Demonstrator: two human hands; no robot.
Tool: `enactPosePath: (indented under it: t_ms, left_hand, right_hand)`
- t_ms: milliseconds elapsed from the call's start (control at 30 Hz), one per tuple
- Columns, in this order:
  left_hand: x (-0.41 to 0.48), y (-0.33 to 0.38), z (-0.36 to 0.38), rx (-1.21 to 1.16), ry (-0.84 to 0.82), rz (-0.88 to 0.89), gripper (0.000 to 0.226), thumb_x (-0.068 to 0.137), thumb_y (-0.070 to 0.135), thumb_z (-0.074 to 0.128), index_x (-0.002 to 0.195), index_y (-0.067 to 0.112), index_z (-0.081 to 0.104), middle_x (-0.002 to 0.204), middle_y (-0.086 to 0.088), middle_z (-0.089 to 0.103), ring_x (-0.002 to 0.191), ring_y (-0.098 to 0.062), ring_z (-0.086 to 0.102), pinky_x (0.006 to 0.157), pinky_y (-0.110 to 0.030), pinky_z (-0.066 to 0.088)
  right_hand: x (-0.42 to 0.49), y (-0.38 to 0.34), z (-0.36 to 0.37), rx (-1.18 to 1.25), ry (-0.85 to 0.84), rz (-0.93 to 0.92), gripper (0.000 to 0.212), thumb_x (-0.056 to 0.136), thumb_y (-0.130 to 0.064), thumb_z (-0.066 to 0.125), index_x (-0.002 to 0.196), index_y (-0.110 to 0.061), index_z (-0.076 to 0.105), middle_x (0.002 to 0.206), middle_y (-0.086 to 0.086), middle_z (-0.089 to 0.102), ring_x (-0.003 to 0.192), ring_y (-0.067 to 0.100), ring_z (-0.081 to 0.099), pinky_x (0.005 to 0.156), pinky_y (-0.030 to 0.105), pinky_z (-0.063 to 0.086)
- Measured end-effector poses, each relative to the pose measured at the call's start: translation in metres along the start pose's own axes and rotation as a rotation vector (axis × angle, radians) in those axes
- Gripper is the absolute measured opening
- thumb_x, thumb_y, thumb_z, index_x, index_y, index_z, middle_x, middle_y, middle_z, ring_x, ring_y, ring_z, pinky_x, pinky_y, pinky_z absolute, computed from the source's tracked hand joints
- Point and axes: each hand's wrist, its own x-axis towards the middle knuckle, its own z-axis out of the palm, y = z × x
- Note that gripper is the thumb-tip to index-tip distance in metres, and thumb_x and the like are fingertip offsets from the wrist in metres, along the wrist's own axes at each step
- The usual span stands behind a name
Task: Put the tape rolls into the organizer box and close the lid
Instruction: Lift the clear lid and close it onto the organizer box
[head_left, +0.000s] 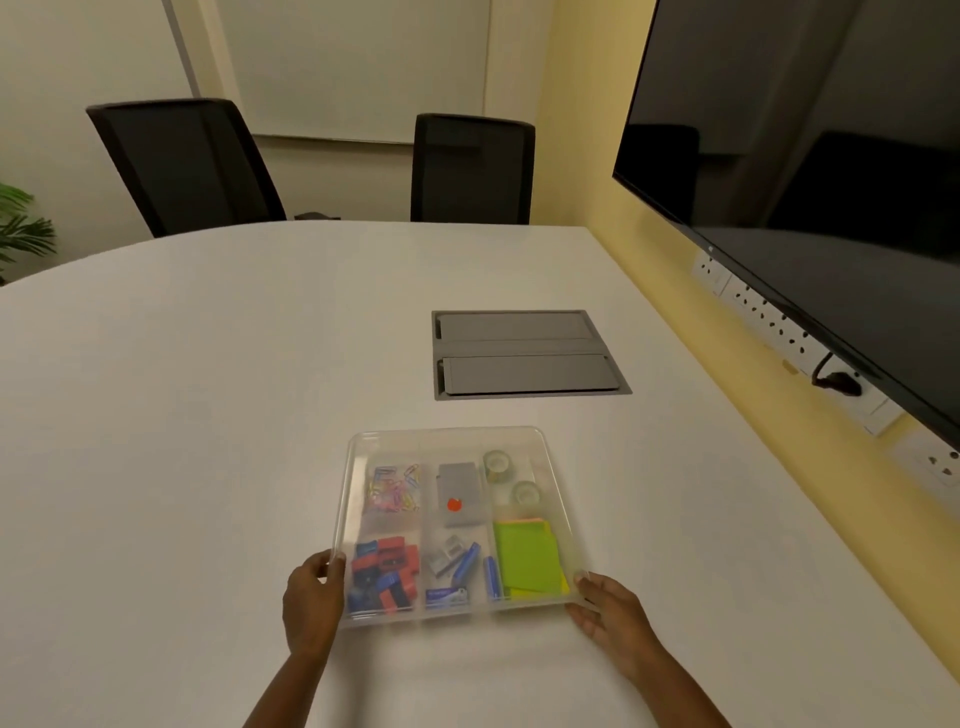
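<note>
A clear plastic organizer box (457, 436) lies on the white table in front of me, with its translucent lid lying over it. Two clear tape rolls (497, 464) (524, 492) sit in its far right compartment. Other compartments hold coloured paper clips, a grey pad with a red dot, red and blue clips, staples and green sticky notes. My left hand (311, 597) grips the box's near left corner, thumb over the lid's edge. My right hand (605, 605) holds the near right corner with fingers curled at the rim.
A grey cable hatch (524, 356) is set into the table beyond the box. Two black chairs (470, 169) stand at the far side. A large dark screen (810, 182) and wall sockets (769, 317) line the right wall. A plant (21, 223) stands at far left.
</note>
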Motion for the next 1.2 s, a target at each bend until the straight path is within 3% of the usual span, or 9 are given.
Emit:
enactPosePath:
  t_ms: [100, 200, 333, 400, 467, 567, 633, 767, 1200]
  left_hand:
    - [-0.001, 0.000, 0.000, -0.008, 0.005, -0.003, 0.029, 0.092, 0.014, 0.048, 0.109, -0.007, 0.058, 0.111, -0.028, 0.063, 0.097, -0.045, 0.058, 0.087, -0.050, 0.049]
    - [-0.004, -0.002, 0.000, -0.027, 0.008, 0.010, 0.029, 0.092, 0.014, 0.048, 0.108, -0.007, 0.058, 0.109, -0.029, 0.063, 0.094, -0.044, 0.059, 0.085, -0.049, 0.050]
    - [-0.004, -0.002, -0.001, -0.051, -0.026, -0.013, 0.028, 0.092, 0.014, 0.047, 0.104, -0.008, 0.060, 0.105, -0.028, 0.065, 0.089, -0.040, 0.059, 0.083, -0.045, 0.049]
    - [-0.005, -0.004, -0.005, -0.073, -0.051, -0.036, 0.026, 0.091, 0.014, 0.049, 0.100, -0.007, 0.062, 0.102, -0.028, 0.066, 0.087, -0.039, 0.060, 0.082, -0.044, 0.050]
    - [-0.007, -0.007, -0.009, -0.093, -0.059, -0.066, 0.024, 0.090, 0.014, 0.053, 0.099, -0.006, 0.063, 0.101, -0.027, 0.068, 0.088, -0.039, 0.062, 0.082, -0.045, 0.051]
    - [-0.011, -0.011, -0.016, -0.118, -0.054, -0.120, 0.023, 0.086, 0.014, 0.058, 0.100, -0.004, 0.064, 0.100, -0.023, 0.068, 0.091, -0.038, 0.062, 0.082, -0.046, 0.052]
    - [-0.014, -0.014, -0.019, -0.131, -0.062, -0.139, 0.023, 0.086, 0.012, 0.059, 0.101, -0.004, 0.064, 0.097, -0.021, 0.068, 0.085, -0.036, 0.061, 0.076, -0.041, 0.053]
    - [-0.021, -0.018, -0.022, -0.227, -0.113, -0.187, 0.022, 0.086, 0.006, 0.057, 0.105, -0.005, 0.061, 0.089, -0.015, 0.063, 0.075, -0.030, 0.057, 0.056, -0.027, 0.048]
    - [-0.017, -0.020, -0.020, -0.345, -0.142, -0.289, 0.022, 0.086, -0.004, 0.052, 0.106, -0.014, 0.056, 0.093, -0.019, 0.058, 0.079, -0.031, 0.053, 0.062, -0.029, 0.048]
  right_hand:
    - [0.001, 0.000, 0.001, -0.014, -0.003, -0.017, 0.012, 0.091, -0.001, 0.053, 0.082, -0.007, 0.058, 0.087, 0.010, 0.061, 0.075, 0.020, 0.059, 0.095, 0.040, 0.044]
    - [0.003, 0.000, 0.001, -0.042, -0.010, -0.016, 0.011, 0.092, -0.002, 0.053, 0.084, -0.008, 0.058, 0.094, 0.012, 0.060, 0.075, 0.021, 0.060, 0.081, 0.033, 0.053]
    - [0.005, 0.000, 0.000, -0.052, 0.009, -0.006, 0.006, 0.093, -0.003, 0.051, 0.097, -0.005, 0.054, 0.108, 0.015, 0.056, 0.086, 0.030, 0.058, 0.091, 0.040, 0.044]
    - [0.004, 0.002, 0.002, -0.113, 0.028, -0.026, 0.016, 0.094, -0.004, 0.051, 0.109, -0.003, 0.052, 0.111, 0.018, 0.054, 0.091, 0.031, 0.056, 0.083, 0.038, 0.046]
    - [0.001, 0.007, 0.005, -0.414, 0.128, -0.225, 0.028, 0.092, -0.004, 0.053, 0.120, -0.002, 0.049, 0.117, 0.024, 0.055, 0.095, 0.034, 0.056, 0.077, 0.038, 0.047]
    - [-0.002, 0.015, 0.009, -1.077, 0.227, -0.712, 0.046, 0.088, 0.008, 0.051, 0.130, -0.009, 0.049, 0.134, 0.021, 0.049, 0.125, 0.038, 0.045, 0.101, 0.045, 0.042]
    - [-0.004, 0.019, 0.013, -1.286, 0.139, -0.774, 0.071, 0.078, 0.023, 0.041, 0.136, -0.017, 0.044, 0.148, 0.010, 0.038, 0.140, 0.029, 0.029, 0.108, 0.038, 0.038]
    - [-0.005, 0.024, 0.013, -1.303, 0.099, -0.732, 0.087, 0.071, 0.028, 0.032, 0.140, -0.025, 0.036, 0.154, 0.000, 0.027, 0.145, 0.021, 0.018, 0.108, 0.031, 0.039]
    - [-0.011, 0.020, 0.013, -1.324, 0.044, -0.748, 0.082, 0.077, 0.026, 0.030, 0.142, -0.025, 0.032, 0.156, 0.000, 0.021, 0.146, 0.020, 0.014, 0.112, 0.030, 0.032]
